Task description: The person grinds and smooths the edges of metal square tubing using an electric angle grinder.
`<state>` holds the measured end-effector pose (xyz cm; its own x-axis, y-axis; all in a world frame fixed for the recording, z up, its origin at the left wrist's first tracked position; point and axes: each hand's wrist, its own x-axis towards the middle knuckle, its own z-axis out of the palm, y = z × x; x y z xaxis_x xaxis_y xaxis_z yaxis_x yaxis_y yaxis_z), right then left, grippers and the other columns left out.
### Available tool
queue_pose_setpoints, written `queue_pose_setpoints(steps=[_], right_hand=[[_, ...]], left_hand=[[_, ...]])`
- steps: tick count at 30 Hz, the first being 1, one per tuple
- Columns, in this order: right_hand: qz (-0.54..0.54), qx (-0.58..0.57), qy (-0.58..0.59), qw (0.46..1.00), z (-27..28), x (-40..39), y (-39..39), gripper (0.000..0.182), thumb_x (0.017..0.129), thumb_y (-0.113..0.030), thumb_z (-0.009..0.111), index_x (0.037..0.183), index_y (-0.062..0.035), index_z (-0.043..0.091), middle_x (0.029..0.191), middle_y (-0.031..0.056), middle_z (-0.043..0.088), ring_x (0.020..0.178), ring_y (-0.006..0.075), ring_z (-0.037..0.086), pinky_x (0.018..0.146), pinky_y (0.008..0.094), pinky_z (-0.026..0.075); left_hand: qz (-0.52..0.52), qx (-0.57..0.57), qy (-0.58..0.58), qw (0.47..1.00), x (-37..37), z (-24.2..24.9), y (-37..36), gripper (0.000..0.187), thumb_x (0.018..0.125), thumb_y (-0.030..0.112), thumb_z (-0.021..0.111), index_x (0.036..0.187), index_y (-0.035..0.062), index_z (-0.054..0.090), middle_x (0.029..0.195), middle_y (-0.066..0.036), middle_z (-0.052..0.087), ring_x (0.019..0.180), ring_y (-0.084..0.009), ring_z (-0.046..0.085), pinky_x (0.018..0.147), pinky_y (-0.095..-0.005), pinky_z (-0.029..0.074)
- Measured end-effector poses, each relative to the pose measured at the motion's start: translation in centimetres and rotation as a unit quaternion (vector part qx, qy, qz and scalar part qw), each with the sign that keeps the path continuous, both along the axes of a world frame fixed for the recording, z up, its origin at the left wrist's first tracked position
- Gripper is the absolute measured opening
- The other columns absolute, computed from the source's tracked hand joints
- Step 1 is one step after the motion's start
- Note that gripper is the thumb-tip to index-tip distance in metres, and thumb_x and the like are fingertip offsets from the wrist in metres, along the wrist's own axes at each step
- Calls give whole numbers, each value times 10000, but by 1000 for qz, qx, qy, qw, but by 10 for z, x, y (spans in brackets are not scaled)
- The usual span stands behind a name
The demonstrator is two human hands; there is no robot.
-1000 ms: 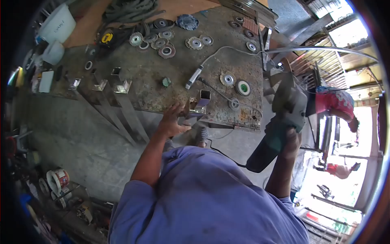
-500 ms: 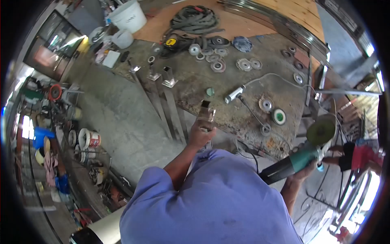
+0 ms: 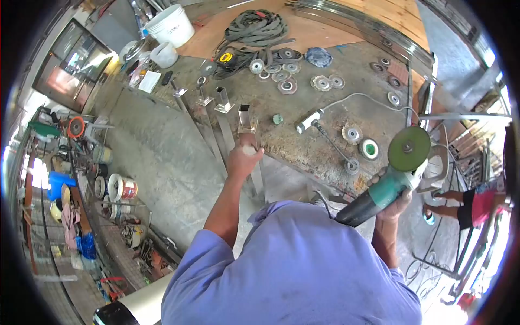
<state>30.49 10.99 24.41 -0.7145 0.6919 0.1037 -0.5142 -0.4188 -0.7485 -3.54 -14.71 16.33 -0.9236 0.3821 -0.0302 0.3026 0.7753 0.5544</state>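
Observation:
My left hand [image 3: 245, 158] is wrapped round a square metal tube [image 3: 246, 123] at the table's near edge, its open end facing up. Three similar metal posts, one of them a square tube [image 3: 222, 97], lean at the table edge to its left. On the right, my right hand [image 3: 394, 206] grips the green and black body of an angle grinder [image 3: 382, 193]. The grinder's large yellow-green disc [image 3: 409, 149] faces up, beside the table's right edge.
The worktable [image 3: 309, 119] bears several grinding discs [image 3: 287, 85], a corded white tool [image 3: 310, 122], a coiled dark hose [image 3: 257, 27] and a yellow tape measure [image 3: 226, 57]. White buckets [image 3: 170, 26] stand at the back left. Another person's legs [image 3: 452, 203] show at the right.
My left hand and its tube have moved left, closer to the other posts. The grinder has shifted up and left, and its disc now faces the camera more fully.

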Motion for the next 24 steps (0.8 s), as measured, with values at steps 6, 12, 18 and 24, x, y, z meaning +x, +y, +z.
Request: queue_pose_setpoints(steps=[6, 12, 18, 24], right_hand=[[7, 3, -13, 1000, 11, -3, -51, 940, 764, -680, 747, 1309, 42, 491, 1121, 152, 614, 939, 271, 670, 771, 393, 588], [-78, 14, -33, 996, 2, 13, -98, 946, 768, -690, 747, 1316, 38, 493, 1112, 150, 612, 944, 261, 666, 783, 405, 589], [-143, 11, -45, 989, 1, 35, -121, 900, 783, -644, 757, 1318, 30, 495, 1089, 152, 614, 935, 260, 663, 784, 416, 584], [-107, -16, -19, 994, -6, 40, -81, 894, 775, -623, 767, 1327, 24, 491, 1090, 149, 614, 935, 268, 662, 794, 439, 578]], left_hand=[[-5, -137, 26, 990, -29, -4, 2, 651, 873, 548, 684, 1202, -1, 566, 1002, -255, 728, 954, -417, 710, 815, -505, 564], [-64, -214, 11, 975, -35, 2, -4, 648, 870, 621, 645, 1098, 15, 678, 1040, -226, 733, 987, -407, 707, 828, -507, 562], [-168, -226, -90, 955, 7, -58, -41, 707, 862, 655, 599, 1117, 3, 700, 1142, -255, 700, 1126, -412, 655, 942, -521, 518], [-283, -124, -287, 906, 84, -84, -68, 576, 880, 507, 706, 1123, -14, 685, 1047, -235, 727, 976, -345, 713, 850, -419, 549]])
